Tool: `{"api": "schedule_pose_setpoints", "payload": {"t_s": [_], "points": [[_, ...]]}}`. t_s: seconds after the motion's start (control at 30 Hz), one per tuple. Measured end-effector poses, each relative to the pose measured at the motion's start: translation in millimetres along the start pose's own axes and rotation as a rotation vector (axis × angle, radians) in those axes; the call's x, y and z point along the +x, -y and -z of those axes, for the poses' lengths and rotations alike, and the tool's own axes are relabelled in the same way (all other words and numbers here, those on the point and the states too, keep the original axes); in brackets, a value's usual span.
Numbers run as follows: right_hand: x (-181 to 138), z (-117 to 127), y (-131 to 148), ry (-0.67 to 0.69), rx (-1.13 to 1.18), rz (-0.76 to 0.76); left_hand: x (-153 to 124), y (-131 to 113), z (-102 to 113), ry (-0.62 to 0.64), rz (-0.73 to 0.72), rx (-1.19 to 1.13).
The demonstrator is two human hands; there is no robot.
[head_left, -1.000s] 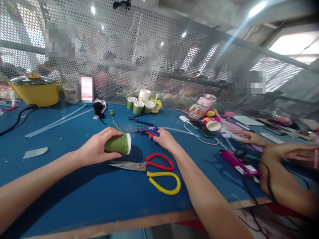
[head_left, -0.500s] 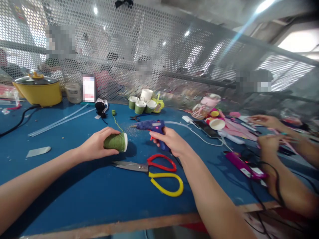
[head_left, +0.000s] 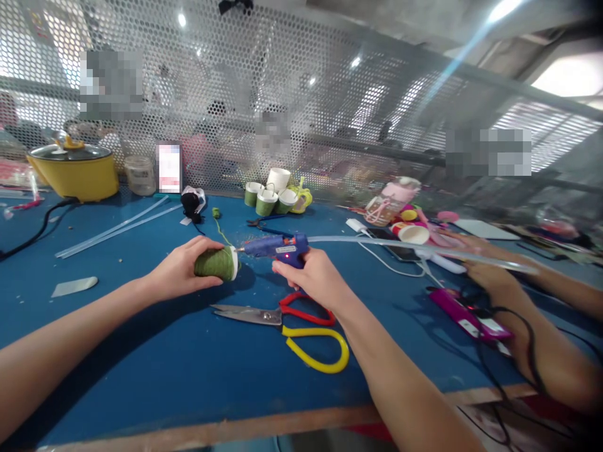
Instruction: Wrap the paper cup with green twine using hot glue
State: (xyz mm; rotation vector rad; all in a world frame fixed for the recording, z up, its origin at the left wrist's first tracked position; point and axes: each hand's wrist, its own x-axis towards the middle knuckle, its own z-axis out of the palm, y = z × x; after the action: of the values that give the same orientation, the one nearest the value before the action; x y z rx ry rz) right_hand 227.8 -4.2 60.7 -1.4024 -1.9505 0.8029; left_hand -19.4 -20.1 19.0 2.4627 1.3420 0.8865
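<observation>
My left hand (head_left: 181,271) is wrapped round a paper cup wound with green yarn (head_left: 217,263), held on its side just above the blue table (head_left: 141,370). My right hand (head_left: 316,279) grips a blue hot glue gun (head_left: 277,247), with a clear glue stick sticking out of its back. The gun's nozzle points left and touches the cup's white rim. A strand of green yarn (head_left: 217,226) runs from the cup toward the back of the table.
Scissors with red and yellow handles (head_left: 292,323) lie just in front of my hands. Finished green cups (head_left: 269,196) stand at the back, a yellow pot (head_left: 75,171) at far left, glue sticks (head_left: 113,227) beside it. Another person's arms (head_left: 509,295) and a pink tool (head_left: 466,314) are at right.
My right hand picked the glue gun up off the table, then swung its nozzle left to the rim of the cup. The left hand kept holding the cup.
</observation>
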Motion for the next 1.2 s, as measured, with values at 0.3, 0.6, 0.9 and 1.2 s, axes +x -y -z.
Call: {"api": "schedule_pose_setpoints", "payload": {"t_s": [0.3, 0.6, 0.9, 1.2], "points": [[-2, -5, -3, -0.039, -0.203, 0.100, 0, -3, 2, 0.015, -0.003, -0.002], [-7, -3, 3, -0.021, -0.245, 0.166, 1, 5, -2, -0.019, 0.079, -0.068], [-6, -2, 2, -0.025, -0.284, 0.227, 1, 7, -3, -0.019, 0.082, -0.103], [-7, -3, 1, -0.057, -0.317, 0.245, 2, 7, -3, -0.014, 0.095, -0.128]]}}
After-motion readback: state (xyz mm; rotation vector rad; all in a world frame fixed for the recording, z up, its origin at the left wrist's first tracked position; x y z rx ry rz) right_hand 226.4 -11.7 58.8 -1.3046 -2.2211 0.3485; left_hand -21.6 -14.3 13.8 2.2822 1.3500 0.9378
